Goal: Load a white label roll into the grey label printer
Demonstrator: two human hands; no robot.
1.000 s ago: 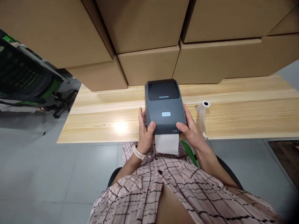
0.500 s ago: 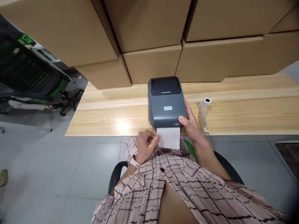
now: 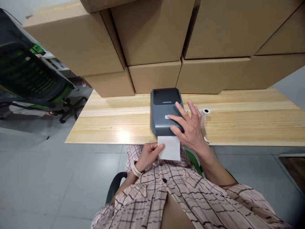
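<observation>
A dark grey printer (image 3: 162,125) with a black lid panel stands near the front edge of the wooden table. White paper (image 3: 170,151) comes out of its front and hangs over the edge. My left hand (image 3: 150,154) pinches the paper's left side between thumb and fingers. Over the printer's right half, my right hand (image 3: 190,128) has its fingers spread, and the index fingertip is at the light blue button (image 3: 166,117). Just right of that hand, a small white paper roll (image 3: 206,111) stands with a loose strip trailing toward the table edge.
Stacked cardboard boxes (image 3: 152,78) line the back of the wooden table (image 3: 107,124). A black and green office chair (image 3: 28,73) is at the far left, with part of a person's leg and foot beyond it. Grey tiled floor lies in front.
My right hand has moved from the printer's right side onto its top, fingers now spread. My left hand has closed on the paper. The view has tilted up slightly.
</observation>
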